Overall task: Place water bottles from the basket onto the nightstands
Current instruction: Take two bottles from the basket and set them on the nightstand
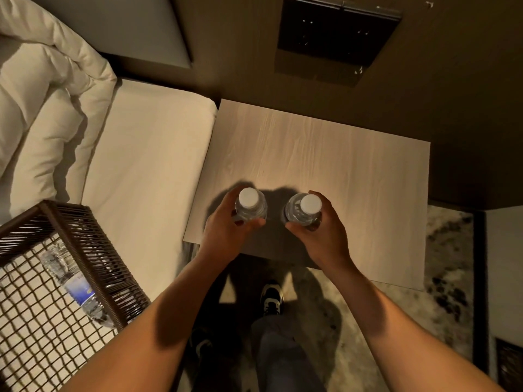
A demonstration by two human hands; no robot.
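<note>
Two clear water bottles with white caps stand upright over the near part of the pale wooden nightstand (325, 148). My left hand (226, 230) is wrapped around the left bottle (249, 200). My right hand (325, 233) grips the right bottle (307, 207). The two bottles are side by side, a small gap apart. Whether their bases touch the top I cannot tell. A dark wicker basket (85, 239) sits on the bed at the lower left, with another bottle (73, 281) lying on its side inside.
The bed (147, 171) with white sheet and bunched duvet (42, 94) borders the nightstand's left edge. A dark panel (336, 32) hangs on the wall behind. My legs and shoes (271, 298) stand on a patterned carpet (447, 264) below the nightstand's front edge.
</note>
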